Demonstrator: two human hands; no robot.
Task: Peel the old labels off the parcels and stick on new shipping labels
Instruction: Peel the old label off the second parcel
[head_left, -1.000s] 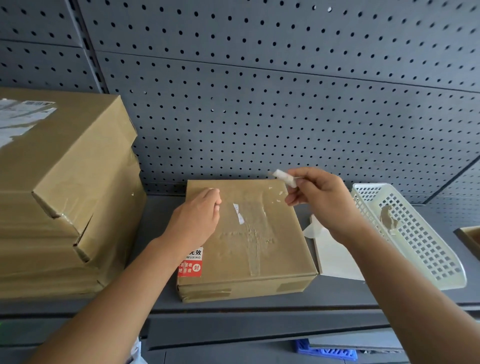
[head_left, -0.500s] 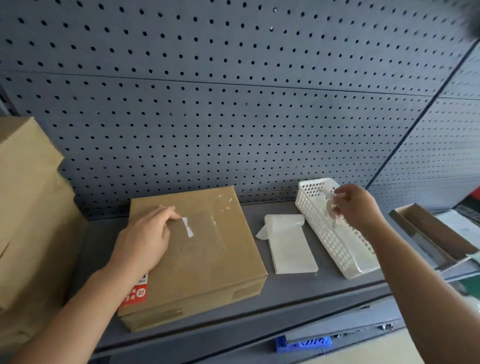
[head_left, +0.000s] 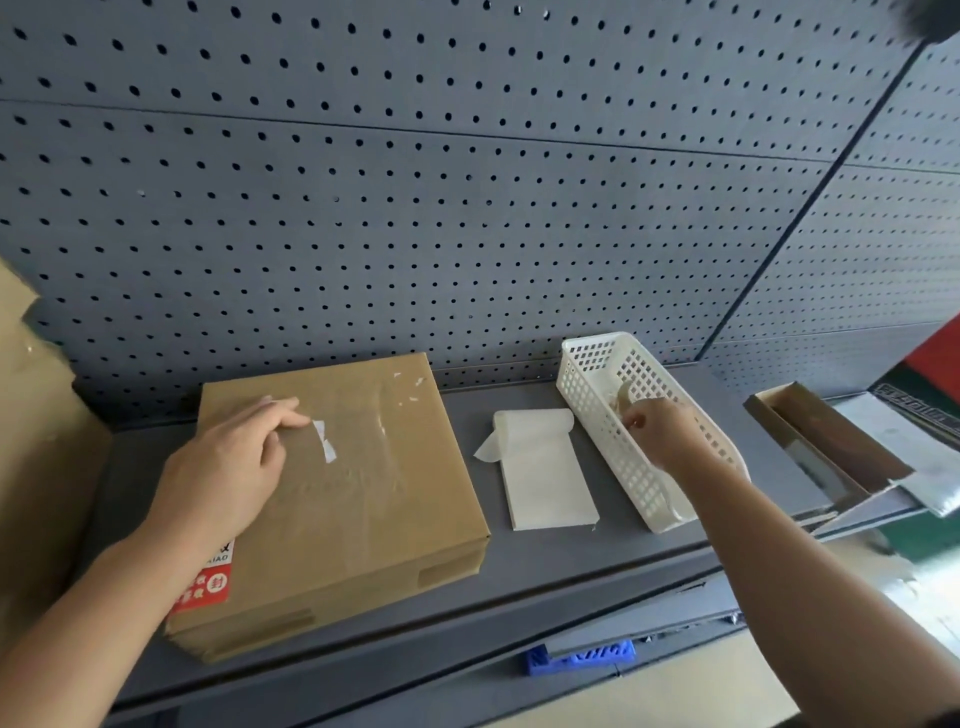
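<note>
A flat brown cardboard parcel (head_left: 363, 493) lies on the grey shelf (head_left: 519, 582). Its top carries glue marks and a small white label remnant (head_left: 324, 444); a red sticker (head_left: 205, 587) sits at its front left corner. My left hand (head_left: 228, 467) rests on the parcel's top with relaxed fingers, the fingertips beside the remnant. My right hand (head_left: 665, 431) reaches down into the white mesh basket (head_left: 597, 364), fingertips bunched next to a brownish peeled scrap (head_left: 621, 399). I cannot see whether they hold anything. A white stack of label sheets (head_left: 545, 478) lies between parcel and basket.
More brown boxes (head_left: 31, 415) stand stacked at the left edge. A grey pegboard wall (head_left: 467, 208) backs the shelf. At the right an open shallow box (head_left: 831, 441) lies tilted over the shelf end. A blue plastic piece (head_left: 582, 657) shows below the shelf front.
My right hand carried a white peeled scrap from above the parcel rightwards and down into the basket. My view swung right. The left hand stayed on the parcel.
</note>
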